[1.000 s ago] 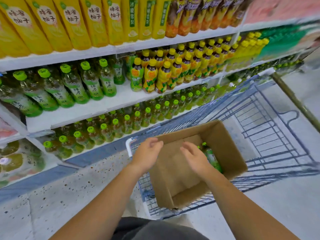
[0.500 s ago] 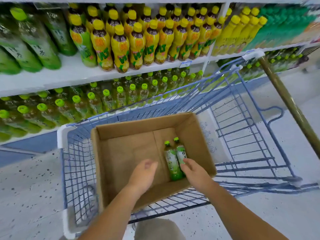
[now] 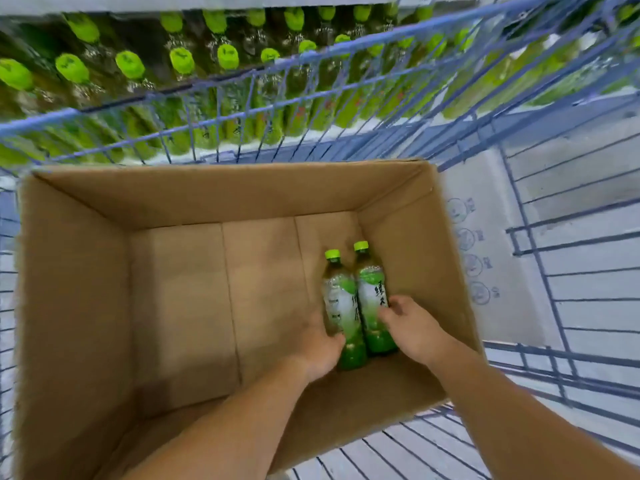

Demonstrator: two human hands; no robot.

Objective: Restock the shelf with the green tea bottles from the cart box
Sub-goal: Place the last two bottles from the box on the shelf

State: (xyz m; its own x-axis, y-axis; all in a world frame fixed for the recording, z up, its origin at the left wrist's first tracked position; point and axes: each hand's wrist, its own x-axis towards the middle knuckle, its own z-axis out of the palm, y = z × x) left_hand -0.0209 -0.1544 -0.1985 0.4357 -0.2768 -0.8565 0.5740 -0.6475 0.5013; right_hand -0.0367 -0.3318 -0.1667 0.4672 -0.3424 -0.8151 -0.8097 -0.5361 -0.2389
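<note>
Bottles lie side by side and touching on the floor of the brown cardboard box (image 3: pixel 76 271), close to its right wall: two clear plastic green tea bottles with lime caps. Their long axes run away from me, with the caps toward the shelved green-capped bottles (image 3: pixel 180 60) beyond the blue wire cart (image 3: pixel 69 114) and the bases nearest my wrists. My left hand (image 3: pixel 317 348) curls round the lower body of the left bottle (image 3: pixel 337 299). My right hand (image 3: pixel 414 327) pinches the right bottle (image 3: pixel 370 289) from its outer side. I judge each bottle lifts base-first.
</note>
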